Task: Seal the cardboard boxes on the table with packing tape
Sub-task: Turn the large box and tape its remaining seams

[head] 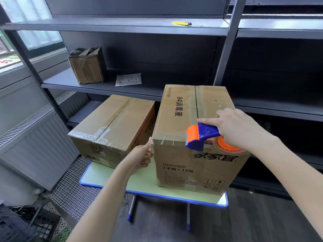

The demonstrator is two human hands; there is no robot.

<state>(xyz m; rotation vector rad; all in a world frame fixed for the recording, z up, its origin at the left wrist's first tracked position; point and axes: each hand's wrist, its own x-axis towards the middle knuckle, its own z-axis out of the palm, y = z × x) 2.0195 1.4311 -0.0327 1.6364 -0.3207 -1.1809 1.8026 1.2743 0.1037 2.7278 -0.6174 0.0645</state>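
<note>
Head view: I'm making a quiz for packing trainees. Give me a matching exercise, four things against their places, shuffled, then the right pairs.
1 tape dispenser
2 small taped box
3 yellow object
4 left hand

A upper shelf
B printed box's near left edge
C middle shelf, beside flat packet
D right hand, at printed box's top front edge

Pairs: 1-D, 2-C, 3-A, 4-B

Wrapped parcel [87, 65] and leaflet [128, 79] on shelf [70, 82].

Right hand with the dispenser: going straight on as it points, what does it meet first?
Likely the right box's near top edge, just under the tape dispenser's blade; depth unclear.
</note>
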